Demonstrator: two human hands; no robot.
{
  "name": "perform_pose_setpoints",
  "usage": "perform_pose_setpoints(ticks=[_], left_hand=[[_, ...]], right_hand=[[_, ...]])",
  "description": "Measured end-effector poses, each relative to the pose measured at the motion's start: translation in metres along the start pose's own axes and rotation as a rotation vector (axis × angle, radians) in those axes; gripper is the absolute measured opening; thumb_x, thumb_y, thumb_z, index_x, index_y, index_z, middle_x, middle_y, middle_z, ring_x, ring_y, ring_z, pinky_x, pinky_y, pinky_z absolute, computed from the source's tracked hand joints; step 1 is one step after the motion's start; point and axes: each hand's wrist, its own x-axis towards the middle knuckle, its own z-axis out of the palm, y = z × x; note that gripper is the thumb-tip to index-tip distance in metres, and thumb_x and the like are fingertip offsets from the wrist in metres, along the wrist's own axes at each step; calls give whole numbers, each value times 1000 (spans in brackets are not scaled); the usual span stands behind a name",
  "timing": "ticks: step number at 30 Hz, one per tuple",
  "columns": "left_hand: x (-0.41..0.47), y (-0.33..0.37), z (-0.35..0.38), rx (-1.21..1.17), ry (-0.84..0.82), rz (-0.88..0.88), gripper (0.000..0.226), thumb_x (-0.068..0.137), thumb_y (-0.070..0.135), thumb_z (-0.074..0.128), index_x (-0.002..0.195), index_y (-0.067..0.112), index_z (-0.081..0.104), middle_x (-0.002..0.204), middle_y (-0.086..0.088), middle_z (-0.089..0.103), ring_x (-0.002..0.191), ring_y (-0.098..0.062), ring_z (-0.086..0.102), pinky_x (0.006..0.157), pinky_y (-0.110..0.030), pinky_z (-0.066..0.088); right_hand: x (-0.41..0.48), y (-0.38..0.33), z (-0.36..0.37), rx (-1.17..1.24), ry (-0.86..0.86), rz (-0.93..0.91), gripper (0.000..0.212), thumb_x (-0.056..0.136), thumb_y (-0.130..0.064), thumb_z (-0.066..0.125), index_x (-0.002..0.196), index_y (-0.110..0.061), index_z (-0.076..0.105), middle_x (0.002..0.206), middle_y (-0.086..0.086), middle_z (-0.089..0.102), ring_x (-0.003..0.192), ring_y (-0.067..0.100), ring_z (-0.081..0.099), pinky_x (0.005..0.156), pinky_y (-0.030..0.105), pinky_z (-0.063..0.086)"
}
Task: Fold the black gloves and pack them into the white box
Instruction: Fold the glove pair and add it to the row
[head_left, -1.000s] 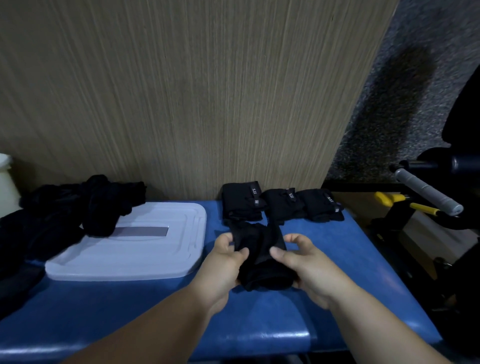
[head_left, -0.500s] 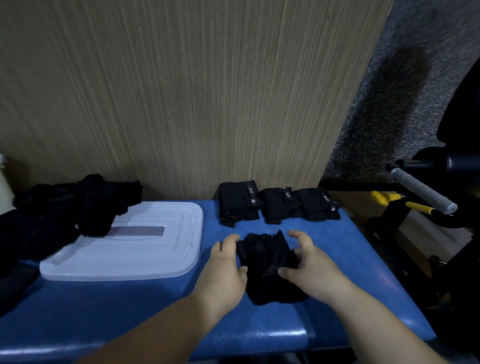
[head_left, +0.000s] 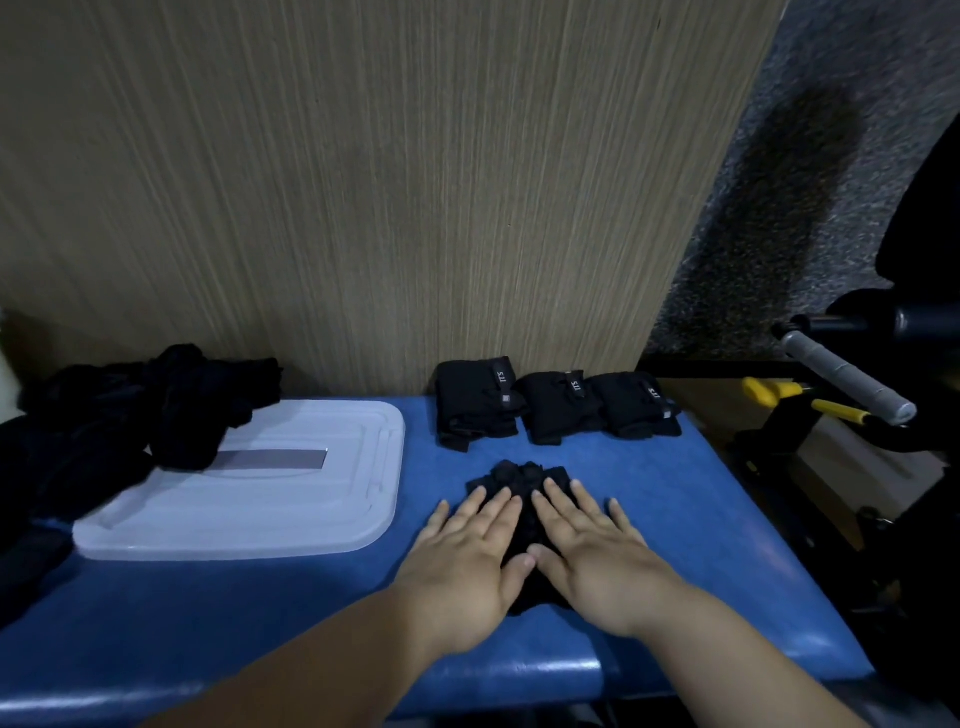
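Both hands lie flat, fingers straight and slightly spread, side by side with the thumbs nearly touching. The left hand (head_left: 467, 561) and the right hand (head_left: 592, 556) press down on a black glove (head_left: 524, 480) that sits on the blue bench (head_left: 701, 519) near the middle of its front edge. Only the glove's crumpled far end shows beyond the fingertips. The flat palms suggest the person is smoothing the fold so that it holds; neither hand grips anything. Along the far edge, against the wooden panel (head_left: 363, 182), three folded gloves (head_left: 556, 405) lie in a neat row, touching, probably parked there until packing. The white box (head_left: 291, 509), showing only a flat closed top with a grey strip, lies toward the left edge, apart from the hands. A heap of unfolded gloves (head_left: 171, 410) overlaps its far left corner, handy for the next folds.
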Motion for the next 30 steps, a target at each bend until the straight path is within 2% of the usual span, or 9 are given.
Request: perform_pose_setpoints(ticks=[6,11,18,22,24,26,28,30], left_hand=[[9,17,0,4,-58,-9,59,100,53,13,151,33,-9,158,17,-16,142,-5,-23,116,-47,-17],[36,50,2,3,-102,16,59,100,53,12,151,34,-9,157,17,-18,142,-6,-25,115,-49,-17],[61,73,3,-3,-114,39,59,100,52,13,151,33,-9,157,16,-19,144,-9,-23,116,-49,-15],[57,67,0,-71,-42,73,59,100,52,17,151,35,-10,158,16,-19,144,-8,-21,118,-43,-12],[51,59,-3,-125,12,69,60,100,51,20,151,35,-9,158,16,-15,145,-8,-17,118,-39,-9],[44,51,-7,-148,57,42,62,100,50,25,152,33,-4,160,15,-7,146,-10,-11,118,-36,-4],[32,35,-14,-136,118,7,61,100,48,28,153,28,5,160,11,6,146,-12,-2,117,-34,2],[16,16,-21,-115,177,-28,57,100,48,30,151,26,17,156,10,20,143,-13,8,115,-31,8]], right_hand=[[-5,19,-2,18,1,17,63,102,-48,20,152,-26,-12,156,-14,-21,142,7,-26,119,38,-14],[-8,58,-8,56,4,103,64,102,-46,26,152,-27,-9,157,-15,-18,143,9,-23,119,37,-12],[-7,91,-7,206,142,121,62,100,-34,36,154,-29,6,160,-14,-5,145,7,-17,118,31,-10],[-10,84,-13,221,287,81,59,98,-25,39,153,-25,19,160,-12,9,146,7,-11,118,29,-8],[-11,74,-16,190,406,50,53,98,-22,42,150,-22,31,157,-8,24,148,11,-1,117,25,-3],[-12,64,-18,162,532,16,45,97,-22,49,141,-19,46,146,-4,44,145,17,20,114,20,10],[-12,47,-20,160,612,-26,36,94,-22,54,130,-20,59,129,-4,58,131,19,40,107,21,25],[-11,25,-21,184,604,-75,31,94,-22,55,123,-22,63,119,-7,62,120,15,46,99,19,33]])
